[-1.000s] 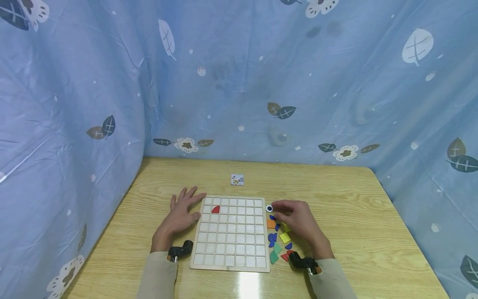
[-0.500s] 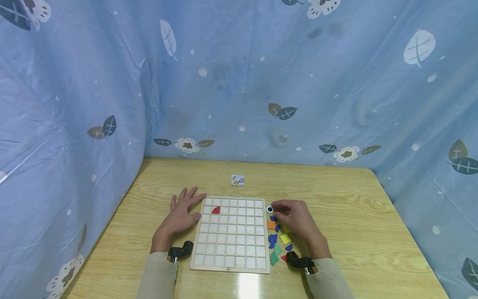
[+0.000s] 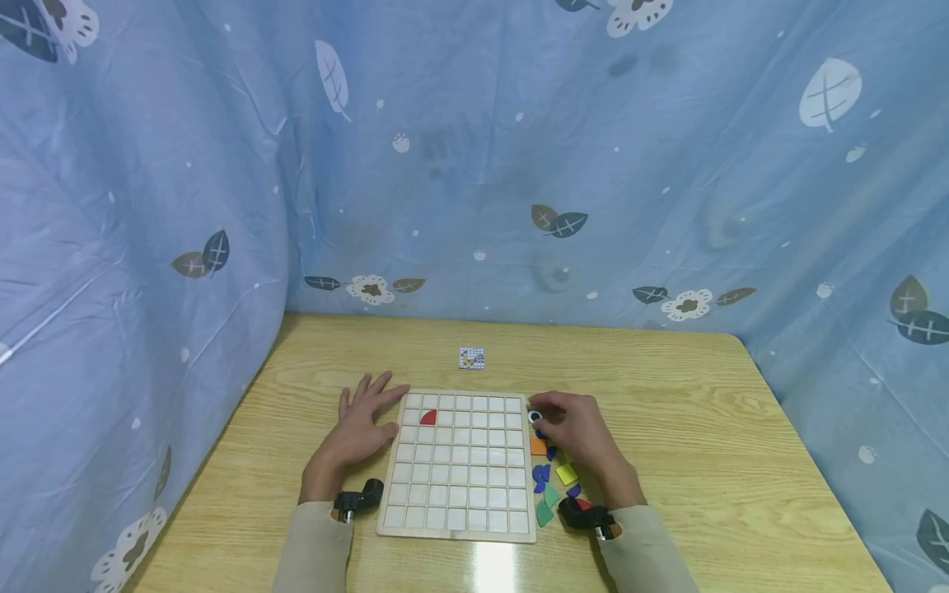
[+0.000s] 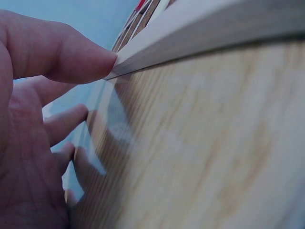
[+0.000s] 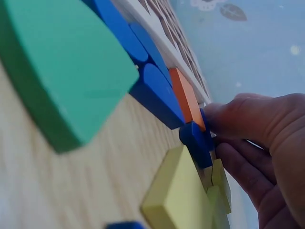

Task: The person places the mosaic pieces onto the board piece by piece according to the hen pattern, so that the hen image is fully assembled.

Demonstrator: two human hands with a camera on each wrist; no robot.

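Observation:
A wooden grid board point(image 3: 415, 534) with white squares lies on the table, a red quarter-circle piece point(image 3: 428, 417) in one upper-left square. My left hand point(image 3: 362, 424) rests at its left side, fingers spread. In the left wrist view the thumb point(image 4: 86, 59) touches the board's side. Beyond the board's upper right edge, my right hand point(image 3: 582, 428) has thumb and index finger around a white disc point(image 3: 535, 417) with a black centre, pinching it. That disc is largely hidden behind the thumb in the right wrist view, where blue pieces point(image 5: 195, 143) and an orange piece point(image 5: 186, 98) lie close by.
Loose pieces line the board's right side: an orange square point(image 3: 537, 445), blue half-round pieces point(image 3: 539, 479), a yellow square point(image 3: 567, 473), green pieces point(image 3: 545, 514) and red ones point(image 3: 584, 503) partly under the right wrist camera. A small pattern card point(image 3: 471, 358) lies behind the board.
My right hand has moved a little left, from beside the white disc to around it with thumb and index finger. The left hand and the board have stayed put.

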